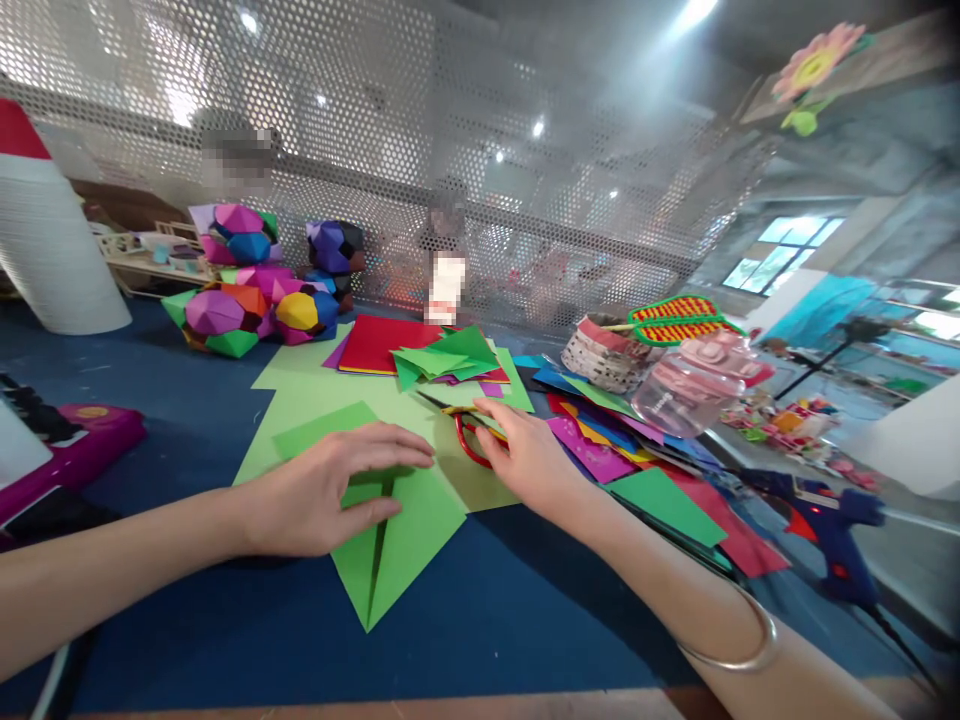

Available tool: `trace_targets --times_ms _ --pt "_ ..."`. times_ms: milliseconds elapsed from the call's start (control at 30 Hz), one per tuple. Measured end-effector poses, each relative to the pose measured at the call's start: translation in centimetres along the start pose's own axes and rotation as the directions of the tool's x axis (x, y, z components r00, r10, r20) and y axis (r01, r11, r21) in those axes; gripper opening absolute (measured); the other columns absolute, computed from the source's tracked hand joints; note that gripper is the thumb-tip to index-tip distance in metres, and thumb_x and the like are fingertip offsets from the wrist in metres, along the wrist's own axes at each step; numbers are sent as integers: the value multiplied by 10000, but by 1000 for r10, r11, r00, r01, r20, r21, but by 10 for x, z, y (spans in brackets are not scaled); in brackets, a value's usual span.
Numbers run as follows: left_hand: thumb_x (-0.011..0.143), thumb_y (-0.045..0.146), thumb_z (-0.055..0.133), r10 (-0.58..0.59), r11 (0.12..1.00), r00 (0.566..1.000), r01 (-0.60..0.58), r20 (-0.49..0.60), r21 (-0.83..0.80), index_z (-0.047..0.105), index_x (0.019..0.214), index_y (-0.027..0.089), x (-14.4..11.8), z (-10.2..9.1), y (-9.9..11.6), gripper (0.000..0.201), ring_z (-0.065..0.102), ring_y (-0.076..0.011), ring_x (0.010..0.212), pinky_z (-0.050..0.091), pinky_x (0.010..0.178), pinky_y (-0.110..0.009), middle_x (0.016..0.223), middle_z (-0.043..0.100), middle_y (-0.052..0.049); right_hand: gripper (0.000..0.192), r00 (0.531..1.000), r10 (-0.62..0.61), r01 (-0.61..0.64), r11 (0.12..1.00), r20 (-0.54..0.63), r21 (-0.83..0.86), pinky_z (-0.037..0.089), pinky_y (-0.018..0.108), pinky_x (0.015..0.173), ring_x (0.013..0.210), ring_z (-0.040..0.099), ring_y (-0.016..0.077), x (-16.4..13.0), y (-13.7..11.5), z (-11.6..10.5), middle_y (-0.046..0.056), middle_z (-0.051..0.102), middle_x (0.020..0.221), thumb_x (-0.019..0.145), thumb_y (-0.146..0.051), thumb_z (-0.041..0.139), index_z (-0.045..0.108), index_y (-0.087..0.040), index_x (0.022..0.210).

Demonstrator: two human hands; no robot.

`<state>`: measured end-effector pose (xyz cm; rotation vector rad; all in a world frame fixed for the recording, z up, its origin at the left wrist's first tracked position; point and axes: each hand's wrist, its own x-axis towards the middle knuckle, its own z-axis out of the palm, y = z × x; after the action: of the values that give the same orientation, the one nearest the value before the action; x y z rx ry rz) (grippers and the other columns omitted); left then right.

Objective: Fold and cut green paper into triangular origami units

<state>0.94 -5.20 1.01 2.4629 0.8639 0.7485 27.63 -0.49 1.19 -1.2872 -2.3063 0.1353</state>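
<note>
My left hand (322, 490) lies over a folded green sheet of paper (409, 545), its fingers stretched out and thumb apart. The folds meet along a dark slit towards the sheet's near point, and part of the paper is hidden under the hand. My right hand (529, 455) has its thumb and fingers about the handles of a pair of scissors (463, 435) with red and yellow grips. The dark blades point away to the left. Beneath the scissors lies pale green paper (300, 385), with small green cut pieces (450, 355) on a red stack (382, 345) behind.
Folded-paper balls (240, 310) stand at the back left, near a tall white stack (64, 240). On the right are loose coloured sheets (675, 505), a pink clear bottle (690, 390), a woven basket (600, 355) and a blue glue gun (832, 525). A perforated screen (525, 150) rises behind.
</note>
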Motion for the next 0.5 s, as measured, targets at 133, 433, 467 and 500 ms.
trace_targets --times_ms 133,433,467,500 --pt "966 277 507 -113 993 965 118 -235 7 647 1093 211 4 2 -6 201 653 -223 1054 550 908 -357 1151 671 -74 311 991 -55 42 993 -120 -112 458 480 1020 1204 580 307 3 -1 -11 162 641 1263 945 -190 462 630 -146 1203" --pt "941 532 552 -181 972 971 201 -159 121 567 1157 231 -2 11 -7 370 695 -259 984 574 832 -379 1092 709 -75 215 975 115 -134 987 -192 -91 480 351 752 801 669 229 -24 9 -72 63 730 919 948 -267 468 673 -211 920" --pt "938 535 558 -169 973 974 190 -151 133 563 1176 235 -3 12 -7 382 693 -258 996 573 841 -375 1110 707 -75 218 975 151 -170 979 -165 -108 476 351 742 801 668 231 -34 12 -76 64 728 916 950 -285 467 668 -212 913" --pt "938 531 562 -155 975 978 175 -143 140 563 1190 239 -4 13 -8 386 690 -256 1012 571 856 -368 1132 702 -75 220 974 177 -196 972 -141 -133 475 357 751 819 665 236 -45 16 -79 69 721 932 952 -300 463 660 -209 917"
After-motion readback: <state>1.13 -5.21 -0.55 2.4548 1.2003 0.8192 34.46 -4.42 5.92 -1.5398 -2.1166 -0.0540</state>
